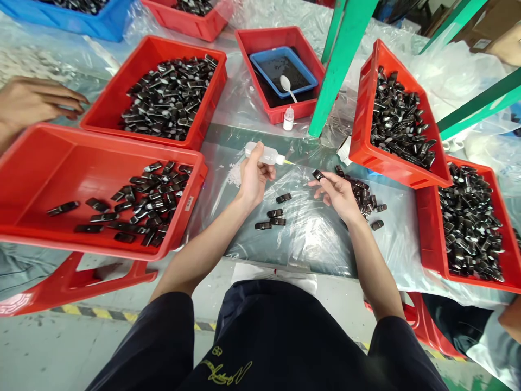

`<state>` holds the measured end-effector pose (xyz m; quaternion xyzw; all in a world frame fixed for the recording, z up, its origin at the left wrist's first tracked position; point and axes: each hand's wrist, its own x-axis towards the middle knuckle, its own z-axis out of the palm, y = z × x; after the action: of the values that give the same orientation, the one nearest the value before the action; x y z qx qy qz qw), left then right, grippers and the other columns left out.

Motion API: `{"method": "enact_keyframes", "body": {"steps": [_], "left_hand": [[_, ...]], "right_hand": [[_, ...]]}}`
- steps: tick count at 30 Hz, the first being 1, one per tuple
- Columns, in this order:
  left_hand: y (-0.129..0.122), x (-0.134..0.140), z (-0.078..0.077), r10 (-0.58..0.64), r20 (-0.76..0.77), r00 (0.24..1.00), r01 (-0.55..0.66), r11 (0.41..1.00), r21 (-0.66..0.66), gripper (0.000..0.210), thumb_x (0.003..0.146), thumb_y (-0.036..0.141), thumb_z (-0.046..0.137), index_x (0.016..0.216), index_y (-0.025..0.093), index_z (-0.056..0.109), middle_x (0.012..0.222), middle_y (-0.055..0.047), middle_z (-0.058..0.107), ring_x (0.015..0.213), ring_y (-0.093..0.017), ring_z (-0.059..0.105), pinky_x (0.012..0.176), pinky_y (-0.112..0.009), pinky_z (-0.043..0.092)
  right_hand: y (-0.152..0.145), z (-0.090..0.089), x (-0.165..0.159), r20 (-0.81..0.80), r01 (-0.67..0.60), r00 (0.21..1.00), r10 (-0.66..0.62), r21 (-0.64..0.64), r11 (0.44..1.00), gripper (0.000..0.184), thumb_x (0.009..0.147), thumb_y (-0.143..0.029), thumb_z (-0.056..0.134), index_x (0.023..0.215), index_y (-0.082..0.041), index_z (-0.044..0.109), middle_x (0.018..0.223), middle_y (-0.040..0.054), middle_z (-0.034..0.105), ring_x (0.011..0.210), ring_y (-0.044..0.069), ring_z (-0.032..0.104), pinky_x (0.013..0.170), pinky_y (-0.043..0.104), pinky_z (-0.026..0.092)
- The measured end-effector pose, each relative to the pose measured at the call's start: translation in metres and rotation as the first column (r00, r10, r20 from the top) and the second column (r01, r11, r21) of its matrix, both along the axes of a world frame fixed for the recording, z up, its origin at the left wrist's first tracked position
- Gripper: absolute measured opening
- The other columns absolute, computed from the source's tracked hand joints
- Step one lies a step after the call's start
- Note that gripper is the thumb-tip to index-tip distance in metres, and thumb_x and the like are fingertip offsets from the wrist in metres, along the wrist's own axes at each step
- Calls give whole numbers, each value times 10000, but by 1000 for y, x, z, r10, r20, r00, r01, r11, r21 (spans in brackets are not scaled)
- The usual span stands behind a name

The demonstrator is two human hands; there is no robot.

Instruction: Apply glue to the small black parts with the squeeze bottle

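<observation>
My left hand is closed around a translucent squeeze bottle with a thin yellow needle tip. The bottle lies nearly level, its tip pointing right. Between the fingers of my right hand is a small black plastic part, held a short way from the tip. Several similar black parts lie on the film-covered table in front of me. A heap of them sits beside and partly behind my right hand. Left of the bottle is a scatter of small whitish bits.
Red bins of black parts stand left, back left, and right, one bin tilted. A red bin holds a blue tray and white spoon. A small white bottle, green post and another person's hand are nearby.
</observation>
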<state>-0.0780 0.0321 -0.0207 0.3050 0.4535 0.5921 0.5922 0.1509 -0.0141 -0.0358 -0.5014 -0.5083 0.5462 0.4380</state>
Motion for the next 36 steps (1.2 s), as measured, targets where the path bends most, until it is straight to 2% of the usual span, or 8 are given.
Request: {"method": "enact_keyframes", "body": {"steps": [5,9,16,20,24,28,31,36], "left_hand": [[1,0,0,6,18,1000,-6,1000,-2,507,914,691,691,730,229,595,527,28,527,464,-108,503,456,-266,401],[1,-1,-2,-3,55,998,2,1000,14,472,916,639,718,717,226,604,541,26,527,469,-103,500,457,-257,404],[-1,-1,-2,-14,77,997,14,1000,3,473,917,651,712,745,220,624,555,28,524,476,-104,502,460,-255,399],[-1,-1,-3,-32,84,996,33,999,0,491,902,688,711,765,225,620,559,27,528,477,-109,505,465,-264,401],[-2,-1,-5,-49,82,995,50,999,-9,498,900,695,708,773,225,606,574,22,531,483,-113,513,470,-270,397],[-2,0,-4,-37,90,995,38,999,-5,503,900,700,707,785,220,611,584,27,525,485,-108,503,475,-265,391],[-1,0,0,-34,70,997,35,999,-11,513,902,714,689,763,227,607,572,28,512,479,-110,490,474,-273,391],[0,-2,4,-39,19,999,39,999,5,531,904,736,655,717,246,573,541,26,502,465,-120,496,474,-291,394]], "right_hand": [[-2,4,-5,-28,51,998,-53,-51,997,522,788,-662,857,997,-216,686,989,84,824,590,111,587,422,234,273],[-4,5,-8,-3,47,999,-47,-32,998,520,771,-651,874,930,-220,631,978,89,828,593,114,559,464,255,345],[-3,-7,-6,173,40,982,-77,212,977,386,954,-593,668,1018,-268,469,949,35,741,661,142,588,665,312,495],[-5,-7,-5,456,14,873,-173,330,944,191,1013,-436,522,1082,-261,489,899,18,645,720,182,574,748,343,469],[-8,1,-9,646,-53,747,-156,292,955,163,1022,-373,441,1041,-253,550,795,1,611,637,192,550,722,332,421],[-7,2,-17,772,-95,622,-130,240,966,175,992,-362,483,922,-256,603,645,-15,556,590,205,544,673,315,358],[-5,-1,-21,843,-116,520,-140,232,966,188,980,-354,527,878,-252,648,622,5,585,619,225,583,662,318,324],[-1,-5,-22,874,-115,457,-163,240,964,323,1027,-379,518,776,-239,665,592,35,604,616,235,613,643,329,305]]}}
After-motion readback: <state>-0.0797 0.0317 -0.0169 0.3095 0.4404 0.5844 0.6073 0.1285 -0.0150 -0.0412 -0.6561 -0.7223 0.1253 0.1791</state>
